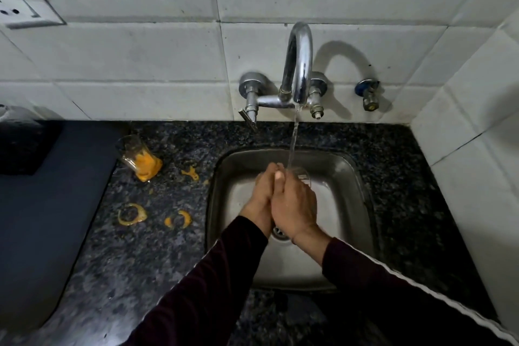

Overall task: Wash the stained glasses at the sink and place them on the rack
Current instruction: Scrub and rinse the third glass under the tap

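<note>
Head view: clear glass [302, 175] under water.

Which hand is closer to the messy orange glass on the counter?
The left hand. It is over the sink, to the right of the orange-stained glass; the right hand, gripping a clear glass, is farther right.

At nine o'clock I saw the stained glass [139, 159] smeared orange-yellow on the black-speckled tabletop [157, 233]; the sink [356, 205] was dull steel grey, the wall tiles [140, 50] white, my sleeves [213, 284] dark maroon.
</note>
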